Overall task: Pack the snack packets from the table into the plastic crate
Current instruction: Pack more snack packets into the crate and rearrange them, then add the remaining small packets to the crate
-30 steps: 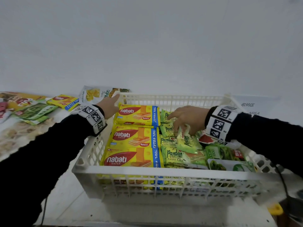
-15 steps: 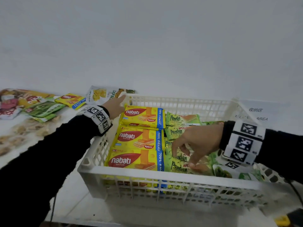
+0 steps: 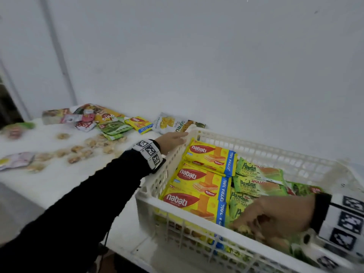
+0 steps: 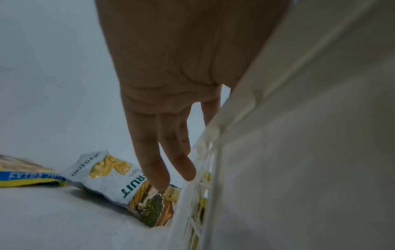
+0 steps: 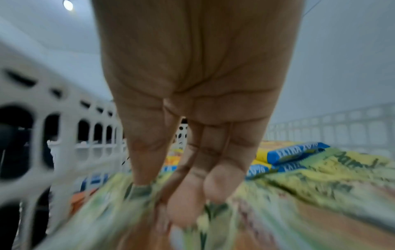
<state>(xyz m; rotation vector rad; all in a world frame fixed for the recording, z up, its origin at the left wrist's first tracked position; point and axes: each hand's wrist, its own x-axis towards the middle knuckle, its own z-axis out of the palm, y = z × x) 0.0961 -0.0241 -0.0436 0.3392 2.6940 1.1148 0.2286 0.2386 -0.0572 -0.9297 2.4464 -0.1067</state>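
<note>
Pressing green Pandan packet (image 3: 239,210) with right hand (image 3: 275,215) fingers extended, left hand (image 3: 171,142) flat against white crate (image 3: 157,182)

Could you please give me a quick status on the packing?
Left hand open against crate rim. Right hand down among green Pandan packets, grip unclear. Packets remain on table.

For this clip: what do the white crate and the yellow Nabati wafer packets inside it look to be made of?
White lattice crate: apparently rigid moulded plastic, matte, judging by its uniform slotted walls and thick rim. Yellow Nabati wafer packets: seemingly thin printed plastic film, glossy, showing sheen and crimped, serrated end seals. Whether the film is foil-lined cannot be seen.
</note>
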